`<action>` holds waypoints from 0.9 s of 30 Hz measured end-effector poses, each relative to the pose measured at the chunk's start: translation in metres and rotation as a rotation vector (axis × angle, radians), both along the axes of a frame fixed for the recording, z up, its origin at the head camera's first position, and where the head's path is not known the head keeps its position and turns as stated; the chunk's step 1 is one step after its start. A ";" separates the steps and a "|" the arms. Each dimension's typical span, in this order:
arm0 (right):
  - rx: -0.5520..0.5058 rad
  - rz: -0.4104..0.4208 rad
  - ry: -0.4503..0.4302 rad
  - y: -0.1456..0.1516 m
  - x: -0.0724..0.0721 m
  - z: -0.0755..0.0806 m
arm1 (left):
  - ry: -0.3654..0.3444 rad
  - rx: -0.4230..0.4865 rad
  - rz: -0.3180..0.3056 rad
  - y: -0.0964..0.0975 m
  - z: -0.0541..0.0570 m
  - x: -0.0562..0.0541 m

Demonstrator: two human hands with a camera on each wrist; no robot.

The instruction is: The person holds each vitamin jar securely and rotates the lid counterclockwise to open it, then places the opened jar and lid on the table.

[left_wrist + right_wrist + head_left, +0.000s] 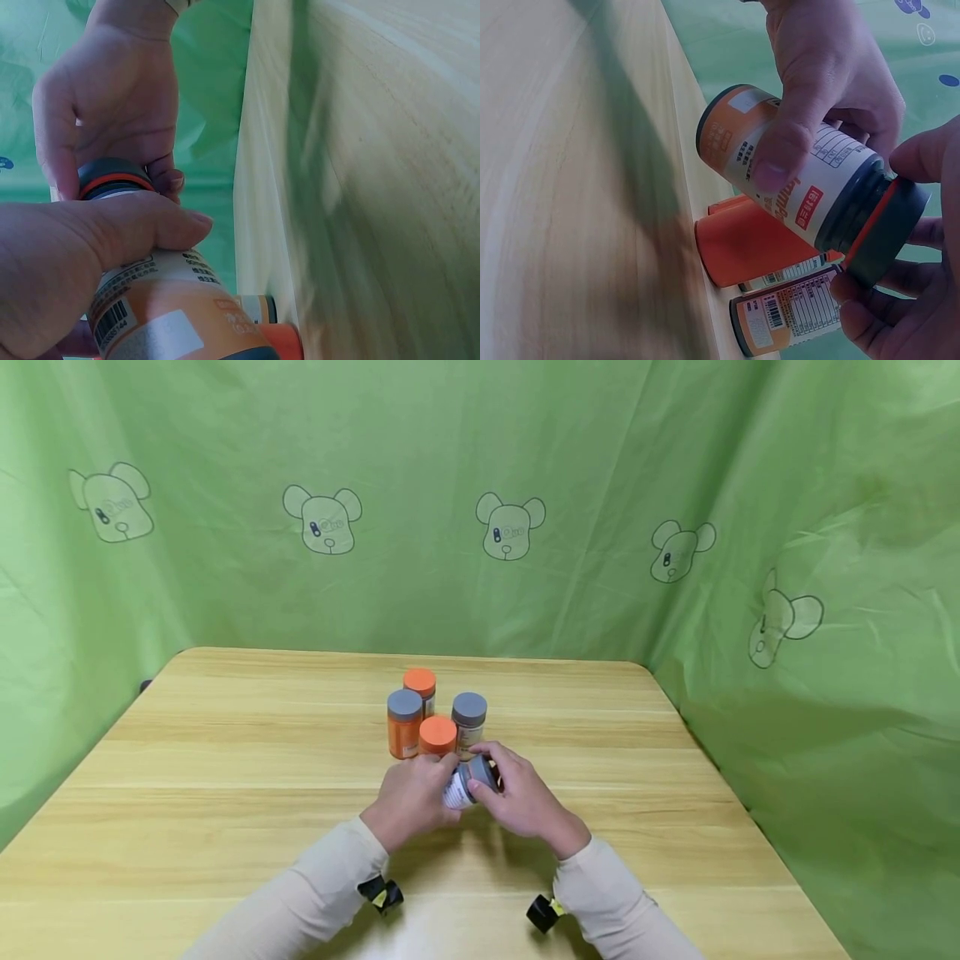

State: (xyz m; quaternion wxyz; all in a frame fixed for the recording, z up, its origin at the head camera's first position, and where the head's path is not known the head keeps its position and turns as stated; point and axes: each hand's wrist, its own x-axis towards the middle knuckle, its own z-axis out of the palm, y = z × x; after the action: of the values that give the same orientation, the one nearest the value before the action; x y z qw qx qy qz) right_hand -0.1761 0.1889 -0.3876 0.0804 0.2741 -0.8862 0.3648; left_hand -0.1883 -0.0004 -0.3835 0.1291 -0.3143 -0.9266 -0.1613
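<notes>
Tilted above the table, a labelled jar is held between both hands. Its dark grey lid shows an orange ring at the lower edge, and the dark neck shows beside it. My left hand grips the jar's body, with the thumb across the label. Around the lid, my right hand curls its thumb and fingers. Whether the lid is still threaded on the neck I cannot tell. Just beyond the hands stands an orange-lidded jar, partly hidden by the left hand.
Behind the hands, upright on the wooden table, are a grey-lidded orange jar, another orange-lidded jar and a grey-lidded jar. A green curtain with bear-head drawings hangs around the table.
</notes>
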 end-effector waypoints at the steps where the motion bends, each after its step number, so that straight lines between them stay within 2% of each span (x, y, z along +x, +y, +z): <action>1: -0.004 0.000 -0.002 0.000 0.000 0.000 | 0.002 0.000 0.001 0.000 0.000 0.000; 6: -0.023 -0.019 -0.008 0.001 0.000 0.000 | -0.008 0.001 0.011 -0.003 -0.001 -0.001; 10: -0.025 -0.048 -0.007 0.004 -0.001 0.001 | -0.048 0.013 0.027 -0.008 -0.001 -0.001; 18: 0.006 -0.108 -0.026 0.020 -0.004 -0.007 | -0.138 0.152 0.041 -0.024 -0.009 -0.004; 22: 0.040 -0.145 -0.025 0.035 -0.008 -0.015 | -0.220 0.197 0.084 -0.034 -0.012 -0.007; 27: 0.079 -0.207 -0.036 0.057 -0.012 -0.022 | -0.265 0.257 0.138 -0.050 -0.015 -0.012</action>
State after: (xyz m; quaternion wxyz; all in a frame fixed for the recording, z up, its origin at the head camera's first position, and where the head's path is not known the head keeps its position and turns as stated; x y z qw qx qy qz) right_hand -0.1881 0.2460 -0.4096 0.0908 0.1774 -0.9247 0.3244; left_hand -0.2005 -0.0500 -0.3984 0.0560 -0.2069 -0.9266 -0.3089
